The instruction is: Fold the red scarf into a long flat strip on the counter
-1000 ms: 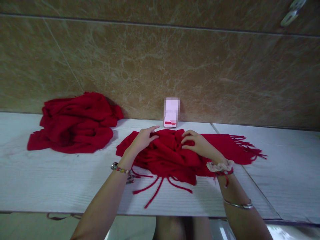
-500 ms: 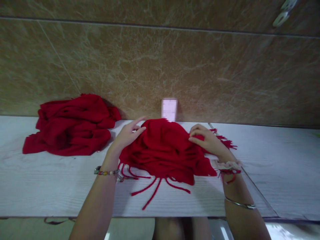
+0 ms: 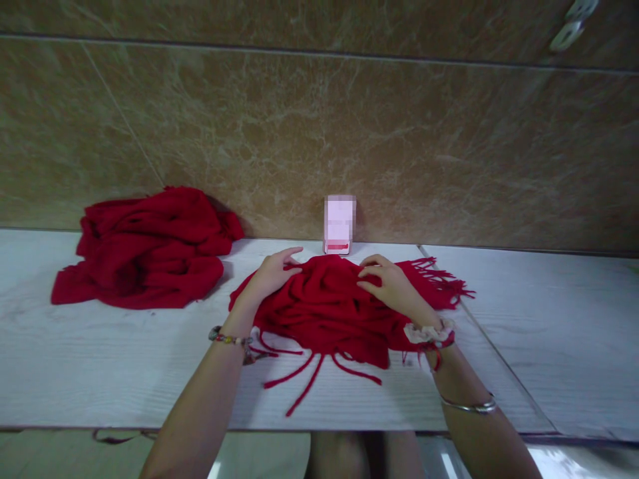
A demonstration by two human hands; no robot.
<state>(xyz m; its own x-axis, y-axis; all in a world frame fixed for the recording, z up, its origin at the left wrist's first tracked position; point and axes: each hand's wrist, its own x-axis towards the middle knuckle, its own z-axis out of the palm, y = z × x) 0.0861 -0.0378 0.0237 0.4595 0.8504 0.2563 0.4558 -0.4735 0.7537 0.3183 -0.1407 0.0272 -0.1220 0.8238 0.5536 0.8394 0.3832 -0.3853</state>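
Note:
A red fringed scarf (image 3: 324,313) lies bunched up in front of me, with long strands spread toward the front edge and more fringe at its right end. My left hand (image 3: 273,274) rests at the scarf's upper left, index finger stretched out and thumb apart from it. On the upper right of the same cloth is my right hand (image 3: 382,279), its fingers bent and the thumb separated from them. I see no fold pinched in either hand. Both wrists carry bracelets, and a pale scrunchie circles the right one.
Another crumpled red cloth (image 3: 144,253) lies at the left against the brown marbled wall (image 3: 299,133). A phone (image 3: 339,223) with a blurred screen leans on the wall behind the scarf. A seam crosses the white wood-grain tabletop (image 3: 549,319) on the right.
Both hands have moved inward, closer together. The scarf's top edge has dropped toward me, uncovering the phone's lower end. More fringe shows at the right.

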